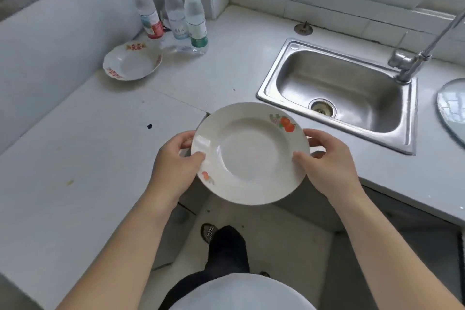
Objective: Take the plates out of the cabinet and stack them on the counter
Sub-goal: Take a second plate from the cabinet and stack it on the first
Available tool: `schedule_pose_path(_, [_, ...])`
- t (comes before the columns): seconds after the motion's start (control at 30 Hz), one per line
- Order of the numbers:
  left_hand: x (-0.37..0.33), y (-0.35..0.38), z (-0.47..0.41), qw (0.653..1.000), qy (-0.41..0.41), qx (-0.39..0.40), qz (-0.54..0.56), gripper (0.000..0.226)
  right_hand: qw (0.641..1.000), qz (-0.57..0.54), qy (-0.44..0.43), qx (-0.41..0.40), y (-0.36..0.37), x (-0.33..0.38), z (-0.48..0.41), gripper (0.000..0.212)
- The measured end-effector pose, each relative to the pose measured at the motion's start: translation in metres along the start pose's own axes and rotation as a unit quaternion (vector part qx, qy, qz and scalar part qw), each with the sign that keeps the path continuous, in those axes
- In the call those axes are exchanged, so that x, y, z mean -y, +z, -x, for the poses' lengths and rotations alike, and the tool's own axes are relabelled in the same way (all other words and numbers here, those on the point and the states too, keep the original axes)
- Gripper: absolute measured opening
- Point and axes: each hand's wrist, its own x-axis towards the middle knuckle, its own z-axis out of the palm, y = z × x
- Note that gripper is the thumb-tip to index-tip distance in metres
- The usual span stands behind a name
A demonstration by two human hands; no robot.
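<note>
I hold a white plate with orange fruit prints level in the air, over the inner corner of the counter's front edge. My left hand grips its left rim and my right hand grips its right rim, thumbs on top. A second plate with a scalloped edge and red pattern lies on the white counter at the back left, near the wall. The cabinet is not in view.
Three plastic water bottles stand in the back corner behind the patterned plate. A steel sink with a tall faucet lies to the right. A round glass lid sits at the far right edge.
</note>
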Motion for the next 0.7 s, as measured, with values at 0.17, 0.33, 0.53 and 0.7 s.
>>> schedule_pose_path(0.17, [-0.019, -0.02, -0.058, 0.999, -0.006, -0.004, 0.034, 0.036, 0.999, 0.031, -0.025, 0.008, 0.031, 0.038, -0.052, 0.038])
schedule_pose_path(0.33, [-0.038, -0.057, -0.102, 0.999, 0.011, -0.022, 0.047, 0.041, 0.998, 0.038, -0.057, 0.003, 0.066, 0.083, -0.097, 0.037])
schedule_pose_path(0.53, [-0.04, -0.112, -0.126, 0.993, 0.009, -0.1, 0.068, 0.038, 0.992, 0.044, -0.078, 0.084, 0.128, 0.122, -0.131, 0.041])
schedule_pose_path(0.7, [-0.028, -0.14, -0.134, 0.975, -0.014, -0.178, 0.129, 0.037, 0.976, 0.083, -0.104, 0.173, 0.176, 0.146, -0.159, 0.039])
